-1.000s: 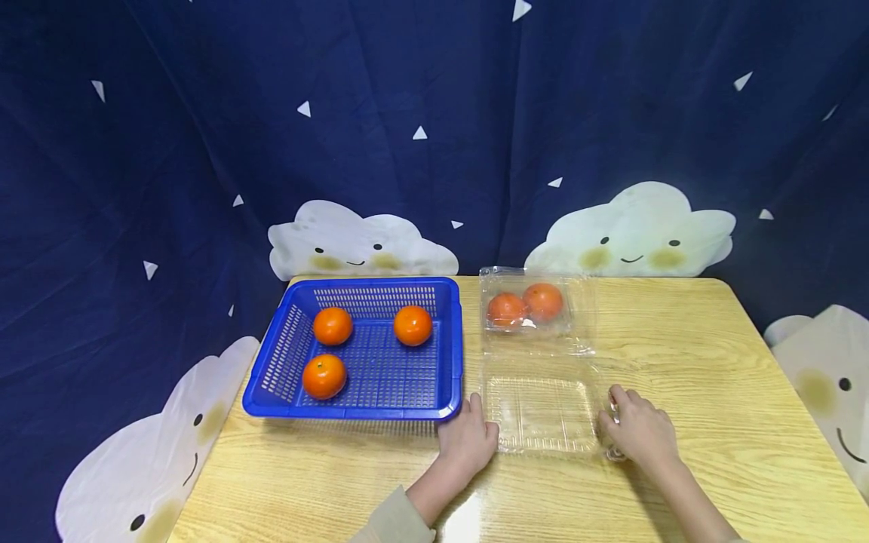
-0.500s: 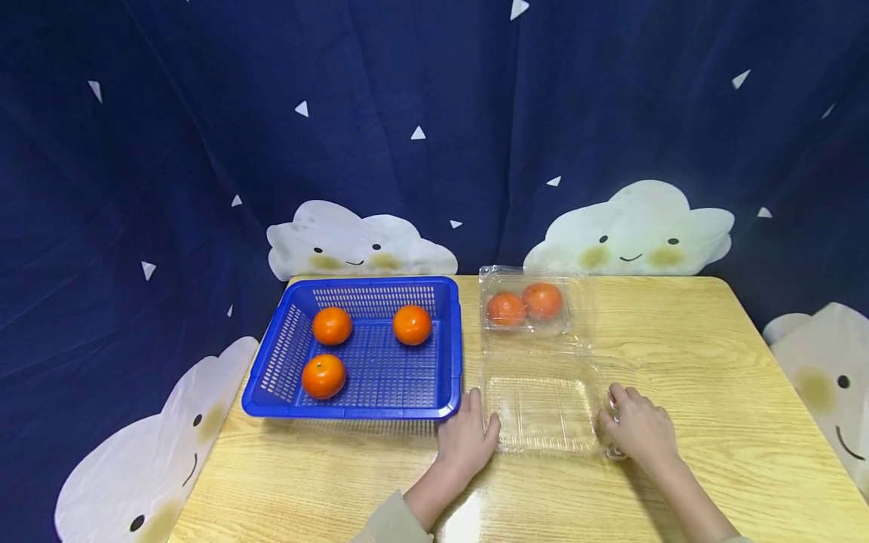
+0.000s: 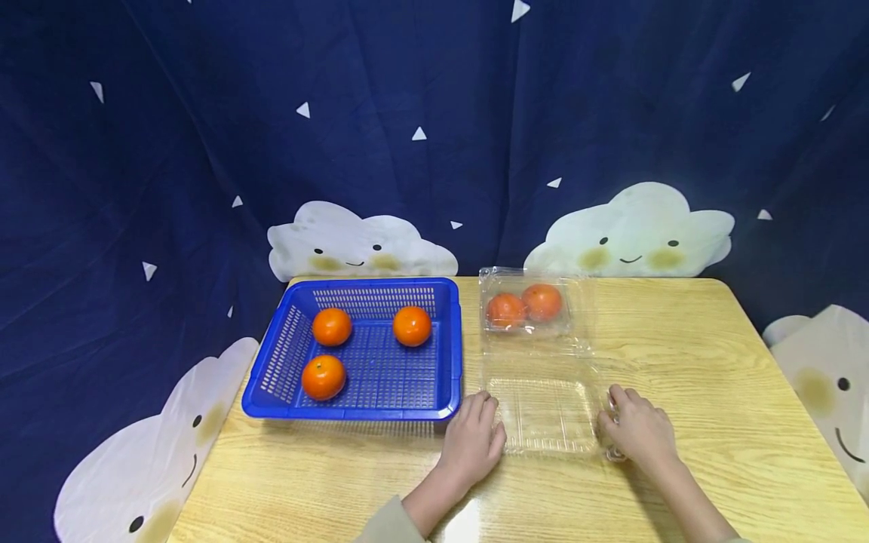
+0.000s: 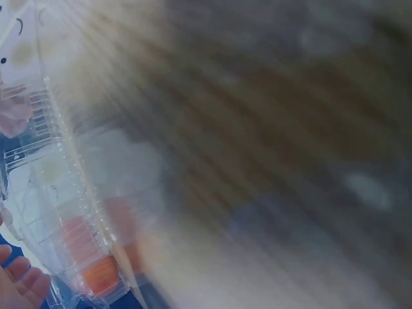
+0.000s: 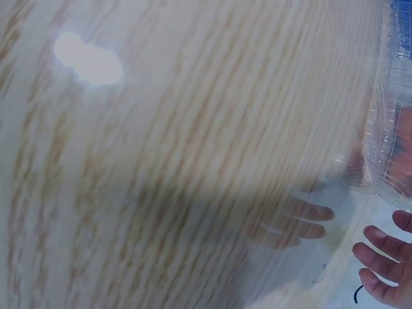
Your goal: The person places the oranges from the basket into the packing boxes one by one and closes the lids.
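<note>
Backdrop: dark blue curtain (image 3: 204, 121), printed with smiling clouds (image 3: 390, 232) and small white triangles (image 3: 419, 134). Surface: one table (image 3: 679, 324), pale wood grain, reaching back to the curtain.

On its left side: one blue basket (image 3: 353, 413), slotted walls, holding three orange fruits (image 3: 323, 377), two toward the left wall, one toward the right.

Right of the basket: two sections of clear plastic, one behind the other; whether they are joined I cannot tell. Rear tray (image 3: 581, 309): two fruits side by side, seen through the plastic. Front tray (image 3: 543, 411): ribbed, lying on the table between my hands.

Left hand (image 3: 471, 439): mine, fingers relaxed and lightly bent at the front tray's left edge, near the basket's front right corner. Light sleeve (image 3: 392, 524) at the forearm.

Right hand (image 3: 640, 430): mine, at the front tray's right edge, fingers bent, bits of clear plastic showing beside them; whether they pinch it I cannot tell.

Wrist views: left, mostly blur, with plastic and orange patches at lower left; right, mostly table grain with a bright glare, my fingers spread at lower right.
</note>
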Demonstrator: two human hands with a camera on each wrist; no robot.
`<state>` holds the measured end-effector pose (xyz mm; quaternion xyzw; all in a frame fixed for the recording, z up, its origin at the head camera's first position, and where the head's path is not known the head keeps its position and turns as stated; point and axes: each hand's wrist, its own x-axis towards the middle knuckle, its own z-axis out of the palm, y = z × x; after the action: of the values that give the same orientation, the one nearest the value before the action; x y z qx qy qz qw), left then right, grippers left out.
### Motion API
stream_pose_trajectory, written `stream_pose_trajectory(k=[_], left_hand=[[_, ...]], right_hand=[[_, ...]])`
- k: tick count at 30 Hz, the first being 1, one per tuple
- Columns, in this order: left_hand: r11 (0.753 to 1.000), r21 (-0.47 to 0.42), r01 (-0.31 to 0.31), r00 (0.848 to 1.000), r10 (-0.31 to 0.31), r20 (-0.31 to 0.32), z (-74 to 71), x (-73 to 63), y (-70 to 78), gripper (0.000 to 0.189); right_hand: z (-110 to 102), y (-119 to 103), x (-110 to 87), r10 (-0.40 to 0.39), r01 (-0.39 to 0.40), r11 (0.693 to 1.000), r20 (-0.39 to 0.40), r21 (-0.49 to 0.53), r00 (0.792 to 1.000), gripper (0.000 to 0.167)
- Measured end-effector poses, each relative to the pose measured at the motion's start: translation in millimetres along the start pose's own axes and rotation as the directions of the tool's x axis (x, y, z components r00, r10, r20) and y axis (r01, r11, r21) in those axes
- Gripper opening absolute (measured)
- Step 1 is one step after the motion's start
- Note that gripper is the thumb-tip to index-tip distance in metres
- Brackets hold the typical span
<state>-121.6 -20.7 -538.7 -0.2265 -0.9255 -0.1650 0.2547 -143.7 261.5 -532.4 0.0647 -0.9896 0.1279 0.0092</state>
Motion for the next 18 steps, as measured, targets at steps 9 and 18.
stream_pose_trajectory(k=[9,18], left_hand=[[0.982,-0.018,-0.188,0.982,0.187,-0.023,-15.0,13.1,-3.9,0.028],[0.968,0.063,-0.244,0.968,0.247,-0.044,-32.9,33.3,-18.3,0.03]], right_hand=[[0,0,-0.8,0.005,-0.005,1.0,-0.007,0.01,1.0,0.028],[0,-1,-1.2,0.006,-0.006,1.0,-0.009,0.017,1.0,0.029]])
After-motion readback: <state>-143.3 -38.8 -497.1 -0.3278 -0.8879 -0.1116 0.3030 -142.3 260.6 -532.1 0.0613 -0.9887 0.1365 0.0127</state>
